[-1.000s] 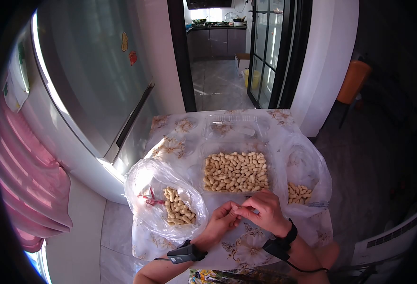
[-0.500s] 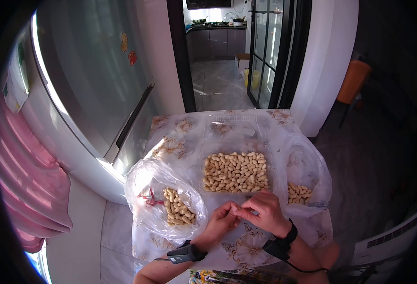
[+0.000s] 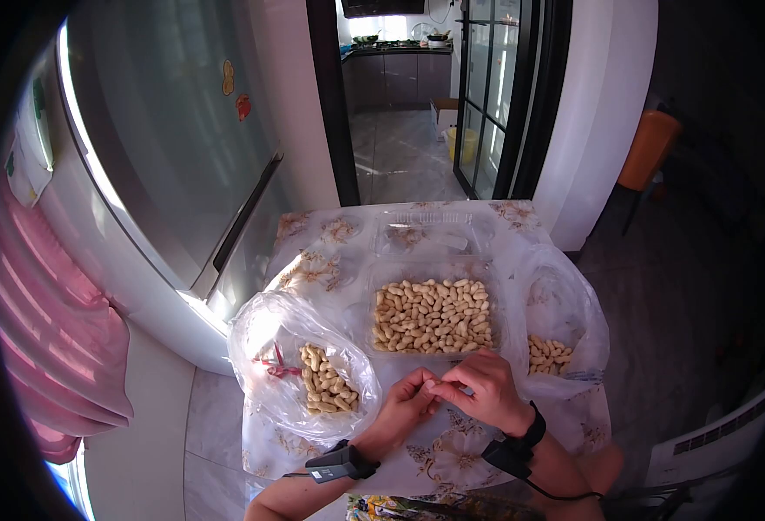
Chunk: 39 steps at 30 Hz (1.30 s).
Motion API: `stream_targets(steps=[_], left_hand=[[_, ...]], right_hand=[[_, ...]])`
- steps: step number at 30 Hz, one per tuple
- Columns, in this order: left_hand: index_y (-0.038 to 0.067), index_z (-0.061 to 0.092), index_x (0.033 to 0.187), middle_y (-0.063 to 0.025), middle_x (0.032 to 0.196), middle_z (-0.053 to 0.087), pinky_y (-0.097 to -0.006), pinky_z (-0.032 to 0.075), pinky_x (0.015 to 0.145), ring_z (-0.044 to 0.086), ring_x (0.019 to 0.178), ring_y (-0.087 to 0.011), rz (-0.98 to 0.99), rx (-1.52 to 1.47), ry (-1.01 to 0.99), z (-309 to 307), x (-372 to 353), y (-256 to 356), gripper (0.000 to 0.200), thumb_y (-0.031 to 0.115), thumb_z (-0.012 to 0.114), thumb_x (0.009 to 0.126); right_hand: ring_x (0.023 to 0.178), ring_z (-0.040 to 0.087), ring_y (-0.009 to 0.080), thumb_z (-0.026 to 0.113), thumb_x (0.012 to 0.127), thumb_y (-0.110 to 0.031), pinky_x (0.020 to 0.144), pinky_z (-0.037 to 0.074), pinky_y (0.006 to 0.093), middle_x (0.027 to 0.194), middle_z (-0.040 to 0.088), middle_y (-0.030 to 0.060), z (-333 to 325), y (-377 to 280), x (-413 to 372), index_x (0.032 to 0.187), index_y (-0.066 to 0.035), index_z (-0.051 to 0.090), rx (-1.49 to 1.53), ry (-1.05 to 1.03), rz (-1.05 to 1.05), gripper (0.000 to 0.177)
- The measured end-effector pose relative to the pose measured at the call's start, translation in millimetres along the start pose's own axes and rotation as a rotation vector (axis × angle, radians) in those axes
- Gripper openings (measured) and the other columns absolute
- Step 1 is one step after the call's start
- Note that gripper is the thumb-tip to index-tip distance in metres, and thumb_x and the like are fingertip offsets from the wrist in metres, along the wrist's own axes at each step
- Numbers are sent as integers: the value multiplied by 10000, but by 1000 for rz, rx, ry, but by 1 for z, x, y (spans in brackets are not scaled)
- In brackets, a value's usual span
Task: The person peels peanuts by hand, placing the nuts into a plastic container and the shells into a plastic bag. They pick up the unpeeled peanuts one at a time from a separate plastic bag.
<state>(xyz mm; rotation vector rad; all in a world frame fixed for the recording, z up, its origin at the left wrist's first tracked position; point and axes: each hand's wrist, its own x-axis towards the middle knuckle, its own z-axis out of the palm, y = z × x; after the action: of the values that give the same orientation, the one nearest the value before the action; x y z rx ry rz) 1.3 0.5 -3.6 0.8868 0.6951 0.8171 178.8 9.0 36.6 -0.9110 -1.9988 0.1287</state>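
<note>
Head view: bare left hand [image 3: 410,401] and bare right hand [image 3: 491,391] are held with curled fingertips meeting; whether anything is pinched cannot be told. Tan unshelled peanuts [image 3: 433,316] are contained by a clear rectangular plastic tub [image 3: 434,268] just beyond both hands.

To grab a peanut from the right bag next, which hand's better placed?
Right, I'd say. The right hand sits close to the right bag; the left hand is farther from it, nearer the left bag. The hands meet; whether they hold anything is hidden.
</note>
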Motion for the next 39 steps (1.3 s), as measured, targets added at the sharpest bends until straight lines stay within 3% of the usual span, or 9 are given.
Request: stream_targets(steps=[12, 20, 39], left_hand=[[127, 547, 945, 44, 796, 510, -186, 318, 588, 431, 676, -37, -49, -18, 52, 4, -1, 4, 289, 361, 423, 1060], [103, 587, 1001, 42, 793, 520, -192, 324, 573, 435, 659, -40, -57, -30, 88, 5, -1, 4, 344, 388, 404, 1062], [135, 567, 957, 51, 804, 524, -181, 353, 611, 461, 695, -42, -74, -79, 69, 3, -2, 4, 238, 328, 464, 1049]], right_hand=[[546, 561, 198, 820, 754, -195, 560, 397, 336, 614, 581, 10, 0, 1, -1, 736, -109, 654, 9, 1, 17, 189], [553, 570, 199, 823, 748, -190, 566, 403, 337, 621, 591, 9, 0, 0, -1, 748, -109, 664, 5, -3, 12, 178], [552, 570, 203, 821, 746, -162, 563, 408, 340, 621, 592, 15, 0, -1, 0, 757, -106, 651, 8, -5, 8, 179]])
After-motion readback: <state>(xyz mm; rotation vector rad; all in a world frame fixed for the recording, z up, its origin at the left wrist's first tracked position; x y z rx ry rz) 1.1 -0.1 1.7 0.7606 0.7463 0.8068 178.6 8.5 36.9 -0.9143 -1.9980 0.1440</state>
